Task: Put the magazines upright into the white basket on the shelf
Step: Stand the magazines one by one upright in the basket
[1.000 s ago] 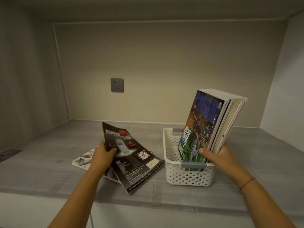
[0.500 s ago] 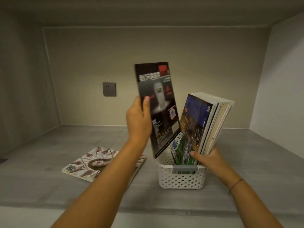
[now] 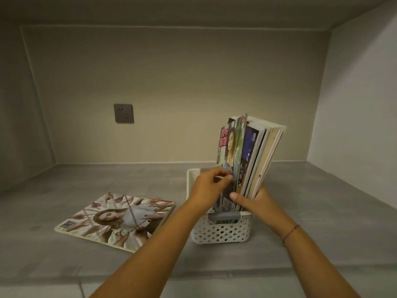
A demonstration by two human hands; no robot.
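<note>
- The dark-covered magazine that the left hand (image 3: 209,188) held high above the basket (image 3: 221,231) half a second ago is now down inside it — it stands at the left face of the upright stack (image 3: 253,155), and the cover facing out shows a woman and red lettering.
- The left hand's fingers are curled and pinching the lower left edge of that magazine (image 3: 228,147), thumb on the cover, just above the basket's left wall.
- The right hand (image 3: 254,200) grips the foot of the stack — thumb across the front, the other fingers hidden behind — and props it as before; the stack leans a little to the right.
- The basket sits near the shelf's front edge, right of the middle.
- A second earlier two loose magazines lay on the shelf (image 3: 64,181); now one flat magazine (image 3: 116,218) shows, left of the basket and near the front edge, cover up. A red edge peeks out along its far side, but I cannot tell whether anything lies beneath it.
- By my reckoning this insertion is all but finished, and at least one magazine is left to stand in the basket.
- The stack looks tall for so shallow a basket, so it may topple once the right hand lets go.
</note>
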